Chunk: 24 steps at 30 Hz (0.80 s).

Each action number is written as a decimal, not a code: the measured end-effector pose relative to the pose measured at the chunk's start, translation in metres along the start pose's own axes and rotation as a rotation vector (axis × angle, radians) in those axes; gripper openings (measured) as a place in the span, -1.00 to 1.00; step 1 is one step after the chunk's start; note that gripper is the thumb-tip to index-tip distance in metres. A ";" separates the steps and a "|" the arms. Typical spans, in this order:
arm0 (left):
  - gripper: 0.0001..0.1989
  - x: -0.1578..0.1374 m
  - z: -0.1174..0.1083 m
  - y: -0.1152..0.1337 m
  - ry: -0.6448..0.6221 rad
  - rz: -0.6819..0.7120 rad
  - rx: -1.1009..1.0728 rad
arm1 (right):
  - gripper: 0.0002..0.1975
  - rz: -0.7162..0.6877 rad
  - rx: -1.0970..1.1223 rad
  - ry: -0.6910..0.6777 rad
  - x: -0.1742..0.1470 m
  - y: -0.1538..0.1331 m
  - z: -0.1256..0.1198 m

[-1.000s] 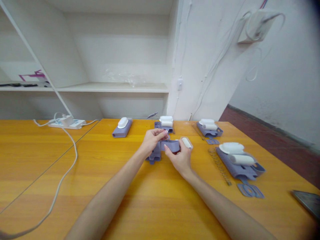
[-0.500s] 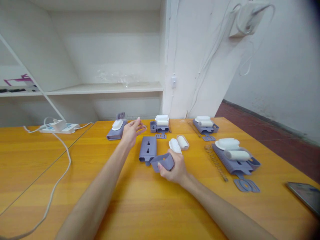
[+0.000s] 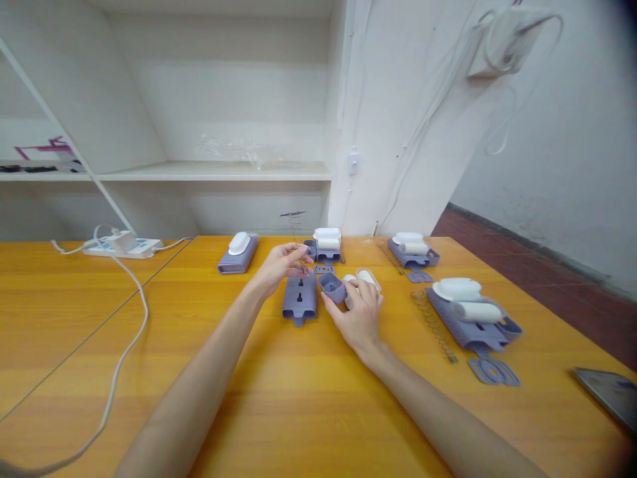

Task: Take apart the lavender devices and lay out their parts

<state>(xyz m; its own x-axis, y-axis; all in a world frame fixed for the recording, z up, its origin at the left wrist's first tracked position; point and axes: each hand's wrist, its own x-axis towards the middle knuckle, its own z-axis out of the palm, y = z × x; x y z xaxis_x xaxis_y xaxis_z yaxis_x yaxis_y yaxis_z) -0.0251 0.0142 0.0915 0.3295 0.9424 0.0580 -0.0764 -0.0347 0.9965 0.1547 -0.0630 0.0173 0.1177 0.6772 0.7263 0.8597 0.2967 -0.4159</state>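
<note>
My left hand (image 3: 283, 267) hovers over a flat purple-grey case (image 3: 299, 302) with two keyhole slots, its fingers curled closed. A thin coil spring (image 3: 296, 229) rises from near its fingertips, bearing a small purple plate (image 3: 292, 214) at the top; the grip itself is blurred. My right hand (image 3: 359, 315) is closed on a small purple-grey cup (image 3: 332, 287), tilted with its opening up, just right of the case. Behind the right fingers lie white parts, including a white roll (image 3: 367, 277), partly hidden.
Similar part sets (image 3: 470, 312) with springs and flat plates sit on the right and at the back. A purple case with a white piece (image 3: 239, 243) stands back left. A power strip (image 3: 124, 247), its cable and a phone (image 3: 604, 392) also lie on the table (image 3: 288, 398).
My left hand has moved right, and the plate on the spring has swung from left of it to above it. My right hand has raised the cup away from the case's front end.
</note>
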 end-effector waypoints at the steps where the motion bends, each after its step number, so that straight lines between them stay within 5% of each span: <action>1: -0.63 -0.001 0.000 0.000 -0.010 0.001 0.026 | -0.64 -0.009 -0.017 -0.025 -0.001 -0.001 0.000; 7: -0.59 -0.004 0.004 0.003 -0.095 0.047 0.234 | -0.51 0.002 0.034 -0.045 -0.002 -0.006 -0.003; 13: -0.63 -0.003 -0.004 0.003 -0.140 0.128 0.453 | -0.33 0.121 0.412 0.072 0.015 0.000 -0.005; 19: -0.63 -0.006 -0.009 0.005 -0.133 0.142 0.411 | -0.64 0.152 0.709 -0.110 0.031 0.009 -0.006; 24: -0.62 -0.008 -0.009 0.006 -0.052 0.117 0.295 | -0.54 0.254 0.876 -0.153 0.030 0.009 -0.005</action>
<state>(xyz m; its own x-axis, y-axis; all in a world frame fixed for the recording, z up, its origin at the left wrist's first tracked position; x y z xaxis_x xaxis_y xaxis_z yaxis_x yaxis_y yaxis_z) -0.0367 0.0099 0.0965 0.3826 0.9084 0.1685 0.1572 -0.2437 0.9570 0.1688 -0.0434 0.0386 0.1310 0.8548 0.5022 0.1264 0.4880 -0.8636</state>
